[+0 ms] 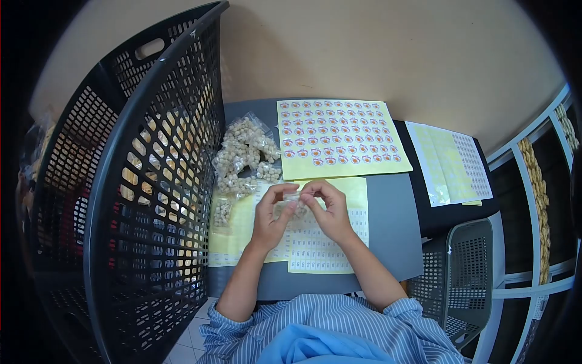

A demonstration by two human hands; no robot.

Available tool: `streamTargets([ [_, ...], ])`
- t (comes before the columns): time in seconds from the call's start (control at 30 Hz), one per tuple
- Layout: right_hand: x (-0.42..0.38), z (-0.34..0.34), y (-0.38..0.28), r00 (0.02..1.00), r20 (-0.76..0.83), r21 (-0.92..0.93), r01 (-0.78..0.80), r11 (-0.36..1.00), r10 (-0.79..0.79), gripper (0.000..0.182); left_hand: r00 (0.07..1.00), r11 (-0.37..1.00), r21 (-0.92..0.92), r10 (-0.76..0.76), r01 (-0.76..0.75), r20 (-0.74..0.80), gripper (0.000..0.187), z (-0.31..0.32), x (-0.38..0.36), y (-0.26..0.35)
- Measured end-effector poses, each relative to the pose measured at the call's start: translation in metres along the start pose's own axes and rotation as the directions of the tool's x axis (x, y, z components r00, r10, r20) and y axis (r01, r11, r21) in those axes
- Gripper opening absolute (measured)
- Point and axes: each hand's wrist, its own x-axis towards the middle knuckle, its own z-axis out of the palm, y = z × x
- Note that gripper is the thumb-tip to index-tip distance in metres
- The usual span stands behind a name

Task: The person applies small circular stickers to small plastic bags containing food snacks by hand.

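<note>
Over the middle of the grey table, my left hand (270,219) and my right hand (331,213) pinch a small clear plastic bag (293,197) between thumbs and fingers near its upper edge. Its lower part is mostly hidden, with pale contents faintly showing. Below the hands lies a sheet of small white labels (321,258) on yellow backing. Several clear bags of beige, lumpy pieces (242,151) are piled to the left, and one such bag (222,213) lies apart, closer to me. Beyond the hands is a yellow sheet of round orange-and-white stickers (339,167).
A tall black perforated basket (154,79) stands along the left side, with packed goods visible through its holes. More label sheets (451,164) rest on a black surface to the right. A grey-green basket (470,273) sits below, beside a white-framed rack (533,206). A wall rises behind the table.
</note>
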Motion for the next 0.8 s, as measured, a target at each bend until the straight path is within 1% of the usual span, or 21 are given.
streamTargets([
  [0.03,0.0,-0.001,0.002,0.997,-0.031,0.106,-0.065,0.992,0.068,0.008,0.99,0.983,-0.12,-0.137,0.141,0.045,0.012,0.003,-0.001,0.005],
  [0.07,0.0,-0.002,0.005,0.989,-0.053,0.212,-0.125,0.969,0.139,0.006,0.959,0.931,-0.231,-0.264,0.282,0.106,0.015,0.005,-0.001,0.008],
  [0.1,0.001,-0.003,0.007,0.994,-0.047,0.176,-0.086,0.981,0.096,0.005,0.962,0.941,-0.223,-0.224,0.255,0.155,0.016,0.004,-0.002,0.003],
  [0.13,0.002,-0.003,0.006,0.994,-0.047,0.175,-0.086,0.981,0.096,0.005,0.962,0.941,-0.224,-0.224,0.255,0.154,0.016,0.005,-0.003,0.0],
  [0.2,0.003,-0.003,0.003,0.982,-0.084,0.305,-0.139,0.942,0.172,0.008,0.921,0.859,-0.333,-0.372,0.39,0.119,0.019,0.005,-0.002,-0.001],
  [0.23,0.005,-0.004,0.004,0.981,-0.085,0.304,-0.139,0.942,0.172,0.008,0.921,0.859,-0.333,-0.371,0.39,0.121,0.019,0.005,-0.001,-0.003],
  [0.27,0.006,-0.007,0.007,0.983,-0.097,0.258,-0.126,0.958,0.156,0.011,0.886,0.732,-0.526,-0.454,0.433,0.098,0.02,0.004,0.0,-0.007],
  [0.3,0.008,-0.011,0.009,0.984,-0.109,0.212,-0.113,0.971,0.138,0.014,0.84,0.569,-0.695,-0.534,0.44,0.096,0.022,0.004,0.002,-0.009],
  [0.33,0.009,-0.016,0.009,0.984,-0.113,0.21,-0.112,0.971,0.138,0.014,0.84,0.568,-0.694,-0.533,0.442,0.1,0.022,0.003,0.003,-0.008],
  [0.37,0.008,-0.024,0.009,0.989,-0.034,0.006,-0.144,0.99,0.144,0.017,0.787,0.455,-0.772,-0.61,0.444,0.093,0.023,0.003,0.004,-0.008],
  [0.4,0.007,-0.031,0.009,0.985,0.046,-0.2,-0.153,0.968,0.165,0.021,0.726,0.338,-0.839,-0.681,0.426,0.094,0.023,0.002,0.004,-0.008],
  [0.43,0.004,-0.034,0.009,0.966,0.092,-0.296,-0.207,0.933,0.243,0.028,0.712,0.285,-0.854,-0.69,0.436,0.133,0.024,0.001,0.002,-0.014],
  [0.47,-0.001,-0.032,0.008,0.965,0.092,-0.296,-0.208,0.932,0.244,0.028,0.711,0.284,-0.854,-0.691,0.436,0.133,0.024,0.001,0.002,-0.015],
  [0.5,-0.008,-0.029,0.007,0.978,0.104,-0.461,-0.115,0.88,0.183,0.029,0.696,0.272,-0.851,-0.704,0.45,0.143,0.024,0.003,0.003,-0.014],
  [0.53,-0.013,-0.027,0.006,0.984,0.126,-0.61,-0.021,0.792,0.123,0.031,0.681,0.26,-0.847,-0.716,0.464,0.153,0.025,0.003,0.002,-0.014],
  [0.57,-0.016,-0.025,0.006,0.984,0.117,-0.604,-0.038,0.796,0.136,0.035,0.68,0.256,-0.848,-0.716,0.463,0.155,0.025,0.003,0.001,-0.016],
  [0.63,-0.019,-0.021,0.014,0.99,0.089,-0.616,-0.034,0.787,0.113,0.036,0.723,0.263,-0.851,-0.667,0.455,0.181,0.025,0.003,0.0,-0.021],
  [0.7,-0.02,-0.018,0.02,0.994,0.062,-0.624,-0.033,0.781,0.092,0.036,0.718,0.257,-0.85,-0.671,0.46,0.186,0.025,0.003,0.0,-0.021],
  [0.77,-0.021,-0.016,0.023,0.997,0.079,-0.674,0.034,0.738,0.026,0.035,0.712,0.253,-0.848,-0.676,0.466,0.19,0.025,0.001,0.0,-0.02],
  [0.8,-0.021,-0.015,0.023,0.997,0.077,-0.675,0.032,0.737,0.027,0.035,0.707,0.25,-0.85,-0.682,0.464,0.185,0.025,0.0,0.0,-0.019],
])
